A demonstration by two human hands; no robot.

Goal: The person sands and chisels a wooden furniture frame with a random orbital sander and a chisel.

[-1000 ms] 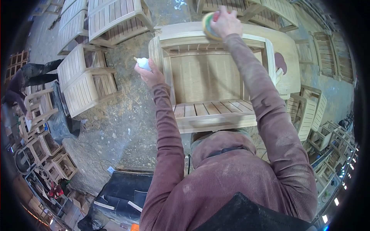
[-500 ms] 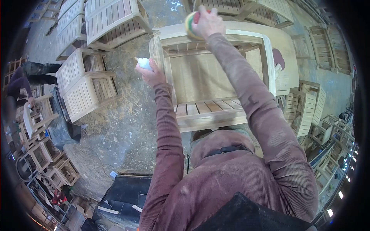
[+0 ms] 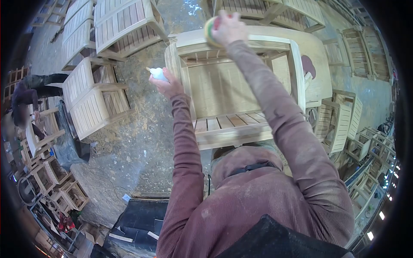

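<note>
A pale wooden chair (image 3: 241,81) lies in front of me on a workbench, its slatted seat toward me. My right hand (image 3: 230,28) presses a round yellow-green sanding pad (image 3: 209,31) against the chair's far top rail. My left hand (image 3: 165,84) holds a small white squeeze bottle (image 3: 157,73) with its nozzle pointing left, just beside the chair's left side frame. Both arms are in dusty reddish-brown sleeves.
Several slatted wooden chairs (image 3: 92,92) stand on the concrete floor to the left and at the back. Another person (image 3: 26,96) bends over at the far left. More chair frames (image 3: 344,120) are stacked on the right. A black bin (image 3: 137,219) sits below left.
My right hand has slid the sanding pad leftward along the chair's top rail. My left hand with the bottle has stayed almost in place.
</note>
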